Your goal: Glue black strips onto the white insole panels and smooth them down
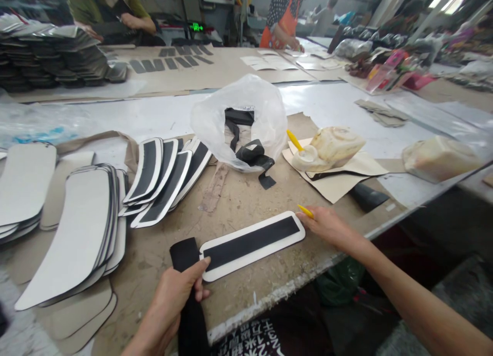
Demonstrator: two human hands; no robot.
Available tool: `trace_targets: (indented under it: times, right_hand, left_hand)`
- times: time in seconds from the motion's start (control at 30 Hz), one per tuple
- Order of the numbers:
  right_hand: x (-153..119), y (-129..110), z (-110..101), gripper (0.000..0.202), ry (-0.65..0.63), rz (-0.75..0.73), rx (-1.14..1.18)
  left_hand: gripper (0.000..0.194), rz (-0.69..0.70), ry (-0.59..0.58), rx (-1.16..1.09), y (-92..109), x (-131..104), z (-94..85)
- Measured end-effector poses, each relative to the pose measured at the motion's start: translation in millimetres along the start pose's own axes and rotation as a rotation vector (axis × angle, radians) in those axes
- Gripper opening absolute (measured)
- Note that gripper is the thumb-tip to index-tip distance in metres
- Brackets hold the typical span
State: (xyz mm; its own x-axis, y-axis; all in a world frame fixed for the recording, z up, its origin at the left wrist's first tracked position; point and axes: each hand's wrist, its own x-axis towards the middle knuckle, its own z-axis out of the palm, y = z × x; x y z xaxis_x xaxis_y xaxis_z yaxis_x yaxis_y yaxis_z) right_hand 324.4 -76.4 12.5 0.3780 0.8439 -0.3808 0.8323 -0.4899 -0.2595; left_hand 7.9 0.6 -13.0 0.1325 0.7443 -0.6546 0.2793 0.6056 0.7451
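a long, flat panel with rounded corners lies aslant near the front edge of the brown, scuffed surface; its smooth white border frames a matt black strip that runs nearly its full length. the left hand has the panel's near-left end in a closed grip, thumb flat on top and fingers curled beneath, with the forearm rising from the bottom of the view. a soft black band passes behind this hand and hangs down past the surface's edge. the right hand reaches in from the lower right, forearm stretched out, its grip closed around a slim yellow stick; its fingertips are at the panel's far-right corner, though whether they press on it i cannot tell.

beyond the panel, a crinkled, cloudy plastic bag gapes around coils of black tape. to its right, a stained, waxy-looking container sits on cream sheets, a 2nd yellow stick leaning in its mouth. to the left are fanned, curved panels with black centres and stacks of plain white curved pieces.
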Motion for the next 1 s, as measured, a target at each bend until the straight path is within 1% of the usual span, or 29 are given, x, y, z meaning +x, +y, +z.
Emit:
trace_targets:
  times: [0.07,0.13,0.2,0.27,0.4,0.5,0.67,0.77,0.9,1.0]
  right_hand:
    - [1,-2,2,0.039,-0.02,-0.032,0.057]
    - [-1,-5,3,0.038,-0.039,-0.048,0.183]
    - [-5,-7,3,0.038,-0.057,-0.025,0.362]
    - [-10,-8,3,0.041,-0.087,0.029,0.505]
    - [-15,-6,8,0.048,-0.136,0.066,0.536]
    - [-19,-7,8,0.05,-0.129,0.059,0.551]
    - [-30,-11,-4,0.053,-0.097,0.031,0.642]
    - [-36,-13,-9,0.053,-0.132,0.036,0.709]
    - [-37,-10,-6,0.051,-0.211,0.037,0.84]
    - [-36,-8,0,0.048,-0.22,0.001,0.94]
  left_hand:
    - [0.048,0.009,-0.011,-0.028,0,-1,-0.7]
    - [0.047,0.027,-0.039,-0.057,0,-3,-2.5]
    - [0.047,0.052,-0.066,-0.083,1,-6,-5.3]
    - [0.047,0.083,-0.076,-0.106,2,-10,-8.5]
    - [0.046,0.127,-0.099,-0.137,2,-16,-15.3]
    - [0.046,0.13,-0.119,-0.138,-1,-19,-19.6]
    - [0.046,0.128,-0.146,-0.176,-6,-20,-22.8]
    - [0.047,0.132,-0.176,-0.217,-7,-22,-24.3]
    - [0.048,0.128,-0.206,-0.33,-8,-26,-26.2]
    - [0.045,0.081,-0.202,-0.447,-9,-29,-25.8]
